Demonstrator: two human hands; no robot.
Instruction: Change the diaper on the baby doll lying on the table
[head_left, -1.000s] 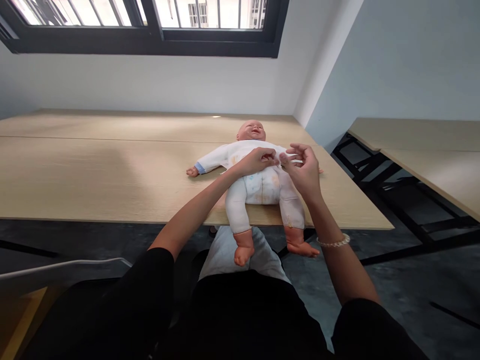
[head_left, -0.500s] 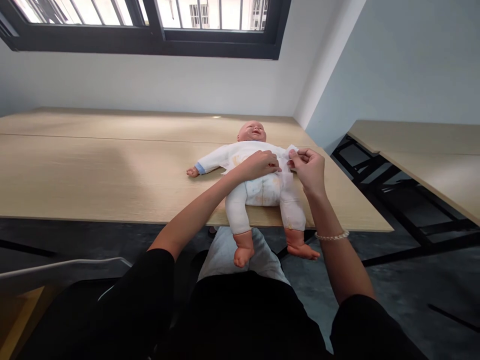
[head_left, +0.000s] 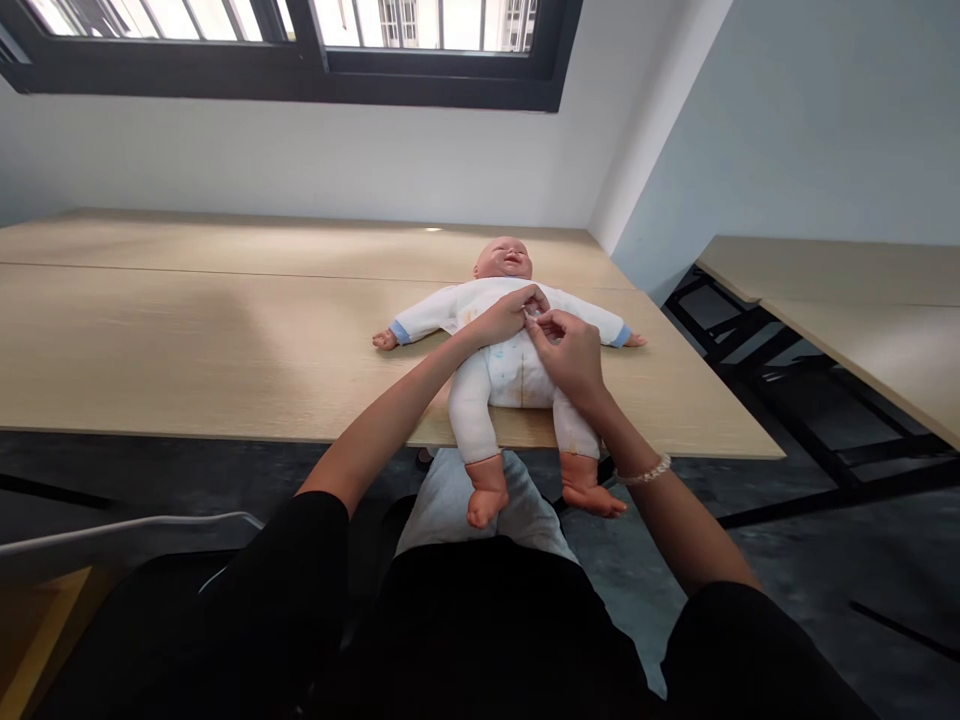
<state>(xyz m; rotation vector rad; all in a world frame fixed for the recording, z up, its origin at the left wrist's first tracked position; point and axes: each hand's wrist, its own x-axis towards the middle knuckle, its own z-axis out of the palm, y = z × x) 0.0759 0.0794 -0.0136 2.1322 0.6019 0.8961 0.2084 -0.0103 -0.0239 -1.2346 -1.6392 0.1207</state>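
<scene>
A baby doll (head_left: 480, 378) lies on its back, its bald head away from me and its feet over the table's front edge. It wears a white top with blue cuffs and a white diaper (head_left: 517, 375) with faint printed marks. My left hand (head_left: 514, 313) rests at the doll's belly with curled fingers, closed on the diaper's upper edge. Right beside it, my right hand (head_left: 568, 345) pinches the diaper's side tab near the waist. The fingertips of both hands meet, and the exact hold is partly hidden behind them.
The doll lies on a light wooden table (head_left: 187, 350) against a white wall under a dark-framed window (head_left: 450, 92). A second table (head_left: 847, 285) with black folding legs stands to the right. A chair's pale metal bar (head_left: 135, 528) shows at lower left.
My right hand has moved left from the doll's side to the middle of its belly, bringing the diaper's tab across. The doll's arm on that side now shows. My left hand has shifted slightly.
</scene>
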